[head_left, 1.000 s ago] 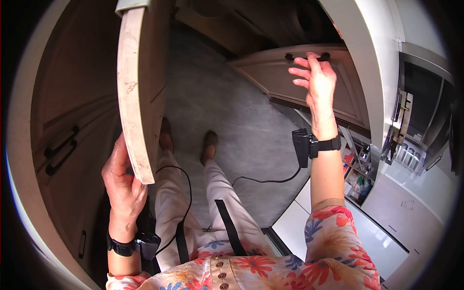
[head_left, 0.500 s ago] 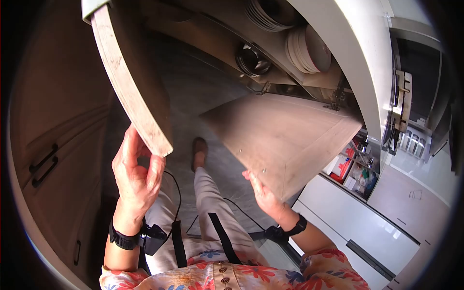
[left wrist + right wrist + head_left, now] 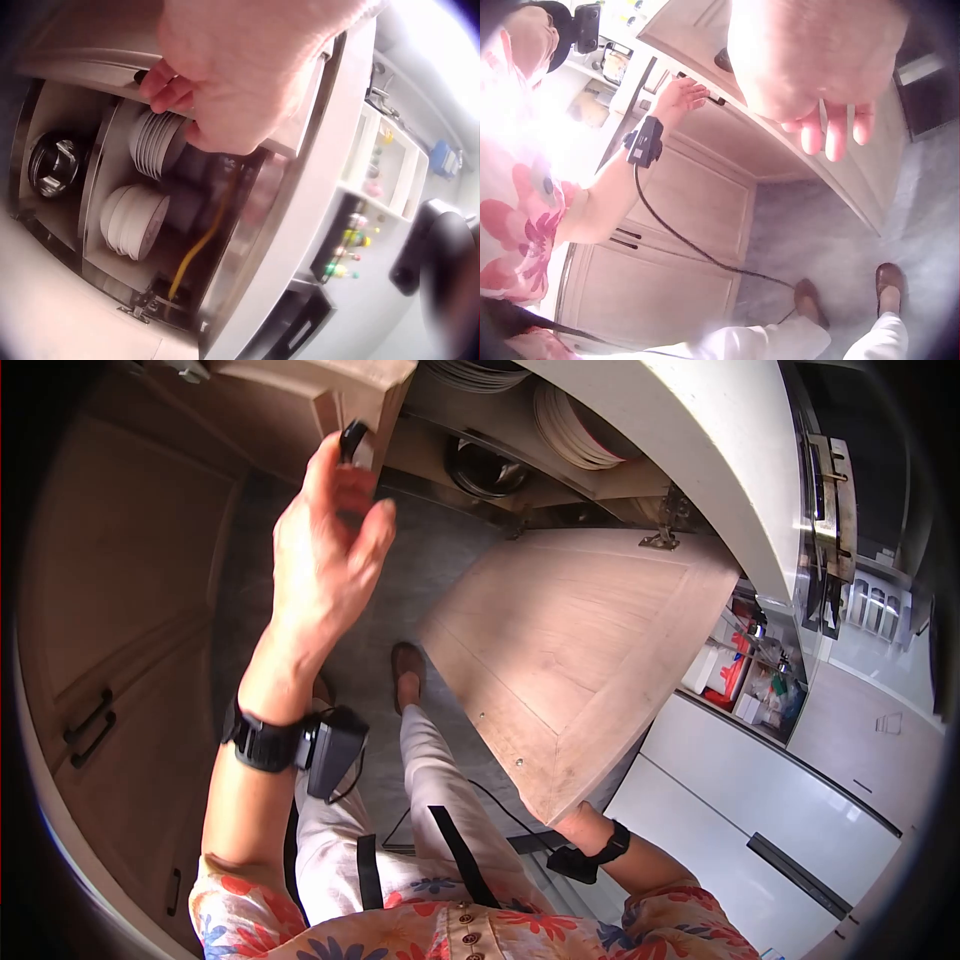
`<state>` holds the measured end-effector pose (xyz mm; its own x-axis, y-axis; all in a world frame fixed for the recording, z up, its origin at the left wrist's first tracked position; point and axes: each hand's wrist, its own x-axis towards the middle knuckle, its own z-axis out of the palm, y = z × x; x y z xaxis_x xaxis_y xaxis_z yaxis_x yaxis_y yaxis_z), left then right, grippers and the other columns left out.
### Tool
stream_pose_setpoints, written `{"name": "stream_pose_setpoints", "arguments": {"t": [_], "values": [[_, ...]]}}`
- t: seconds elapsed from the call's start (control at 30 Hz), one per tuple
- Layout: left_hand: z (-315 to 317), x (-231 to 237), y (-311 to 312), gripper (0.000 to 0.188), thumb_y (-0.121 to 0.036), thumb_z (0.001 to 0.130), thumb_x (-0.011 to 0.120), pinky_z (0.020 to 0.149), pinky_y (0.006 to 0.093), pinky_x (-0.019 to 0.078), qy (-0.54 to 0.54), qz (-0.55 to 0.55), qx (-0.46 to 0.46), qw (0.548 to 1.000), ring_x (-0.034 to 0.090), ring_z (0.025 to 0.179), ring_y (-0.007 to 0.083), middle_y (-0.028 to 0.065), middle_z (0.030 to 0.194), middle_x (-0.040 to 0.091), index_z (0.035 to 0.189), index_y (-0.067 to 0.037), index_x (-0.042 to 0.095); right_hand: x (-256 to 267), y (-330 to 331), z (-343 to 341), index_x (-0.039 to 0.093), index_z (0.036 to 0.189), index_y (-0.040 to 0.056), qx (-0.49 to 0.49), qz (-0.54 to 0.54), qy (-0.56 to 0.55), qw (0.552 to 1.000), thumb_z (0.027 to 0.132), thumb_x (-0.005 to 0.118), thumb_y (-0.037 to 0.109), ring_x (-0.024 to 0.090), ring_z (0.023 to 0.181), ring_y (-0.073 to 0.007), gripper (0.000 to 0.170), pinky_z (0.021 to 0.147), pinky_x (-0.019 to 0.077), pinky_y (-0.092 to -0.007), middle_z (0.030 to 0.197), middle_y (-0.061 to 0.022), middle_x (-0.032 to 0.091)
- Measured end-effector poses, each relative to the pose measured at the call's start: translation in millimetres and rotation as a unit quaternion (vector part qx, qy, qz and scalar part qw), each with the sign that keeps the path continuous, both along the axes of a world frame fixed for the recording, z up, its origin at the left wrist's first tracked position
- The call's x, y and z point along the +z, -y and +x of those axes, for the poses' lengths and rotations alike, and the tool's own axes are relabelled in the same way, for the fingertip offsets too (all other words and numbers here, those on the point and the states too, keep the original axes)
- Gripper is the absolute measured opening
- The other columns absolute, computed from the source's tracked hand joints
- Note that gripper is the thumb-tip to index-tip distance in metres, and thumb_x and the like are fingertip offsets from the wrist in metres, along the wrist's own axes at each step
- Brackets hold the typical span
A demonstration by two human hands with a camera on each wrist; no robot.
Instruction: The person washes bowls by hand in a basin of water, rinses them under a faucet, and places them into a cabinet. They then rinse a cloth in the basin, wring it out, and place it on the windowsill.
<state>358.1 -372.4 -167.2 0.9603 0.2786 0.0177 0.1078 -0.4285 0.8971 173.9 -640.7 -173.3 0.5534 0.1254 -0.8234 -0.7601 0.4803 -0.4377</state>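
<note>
My left hand [image 3: 325,550] reaches up to the left cabinet door [image 3: 270,400], its fingers curled at the black handle [image 3: 352,440]. In the left wrist view those fingers [image 3: 169,86] hook in at the door's edge, above the open cabinet. The right cabinet door [image 3: 570,650] stands swung out, its inner face up toward the head camera. Behind its near corner is my right hand [image 3: 572,812], mostly hidden by the door. The right wrist view shows that hand's fingers [image 3: 836,139] fairly straight, lying against the door panel.
Inside the cabinet stand stacked plates [image 3: 575,430] and a shiny round vessel [image 3: 485,468]. A pull-out with red and white items [image 3: 725,670] is at the right, above white drawer fronts [image 3: 730,790]. More cabinet doors [image 3: 130,640] line the left. A cable [image 3: 697,244] trails across the floor.
The left hand has moved from the left door's edge up to its handle, and that door has shifted. The right hand drew the right door open toward the body and moved behind its corner.
</note>
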Motion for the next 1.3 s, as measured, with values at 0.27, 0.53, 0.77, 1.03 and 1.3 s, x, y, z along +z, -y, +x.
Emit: {"name": "stream_pose_setpoints", "arguments": {"t": [0.27, 0.53, 0.77, 1.03, 1.3], "values": [[62, -5, 12, 0.06, -0.01, 0.075, 0.06, 0.074, 0.0279, 0.0491, -0.021, 0.003, -0.032, 0.999, 0.062, 0.082, 0.0179, 0.0129, 0.1, 0.061, 0.127, 0.004, 0.034, 5, 4, 11, 0.044, 0.116, 0.0039, -0.054, -0.018, -0.009, 0.998, 0.087, 0.051, 0.021, 0.051, 0.1, -0.0196, 0.034, 0.086, 0.0416, -0.0312, 0.111, -0.0079, 0.05], [54, -28, 74, 0.046, -0.014, 0.081, 0.061, 0.054, 0.0237, 0.0474, -0.125, -0.21, 0.035, 0.969, 0.06, 0.067, 0.0145, 0.0076, 0.083, 0.059, 0.119, 0.004, 0.042, 22, 55, -1, 0.046, 0.112, 0.0035, -0.138, -0.008, -0.026, 0.99, 0.085, 0.052, 0.019, 0.052, 0.096, -0.0187, 0.032, 0.081, 0.0434, -0.0307, 0.106, -0.0066, 0.052], [173, -83, 135, 0.038, -0.023, 0.086, 0.054, 0.059, 0.0284, 0.0507, -0.276, -0.267, -0.133, 0.914, 0.06, 0.068, 0.0181, 0.0116, 0.085, 0.058, 0.112, 0.003, 0.046, 18, 114, -36, 0.047, 0.109, 0.0031, -0.232, 0.04, -0.031, 0.971, 0.084, 0.053, 0.017, 0.054, 0.092, -0.018, 0.03, 0.077, 0.045, -0.0303, 0.102, -0.0055, 0.053], [251, -102, 151, 0.023, -0.019, 0.088, 0.046, 0.065, 0.0289, 0.0506, -0.143, -0.228, -0.289, 0.919, 0.059, 0.071, 0.0162, 0.0114, 0.081, 0.058, 0.099, -0.001, 0.055, 16, 152, -36, 0.049, 0.106, 0.0027, -0.316, 0.054, -0.052, 0.946, 0.082, 0.055, 0.015, 0.056, 0.087, -0.0171, 0.027, 0.072, 0.0468, -0.0299, 0.097, -0.0043, 0.055], [216, -81, 129, 0.021, -0.017, 0.086, 0.046, 0.062, 0.0292, 0.0507, -0.085, 0.033, -0.361, 0.928, 0.059, 0.068, 0.016, 0.0103, 0.078, 0.058, 0.094, -0.001, 0.056, -11, 162, -66, 0.05, 0.11, 0.006, 0.088, -0.224, 0.019, 0.97, 0.09, 0.04, 0.035, 0.055, 0.084, -0.0143, 0.036, 0.068, 0.0459, -0.0285, 0.094, -0.0039, 0.055]]}}
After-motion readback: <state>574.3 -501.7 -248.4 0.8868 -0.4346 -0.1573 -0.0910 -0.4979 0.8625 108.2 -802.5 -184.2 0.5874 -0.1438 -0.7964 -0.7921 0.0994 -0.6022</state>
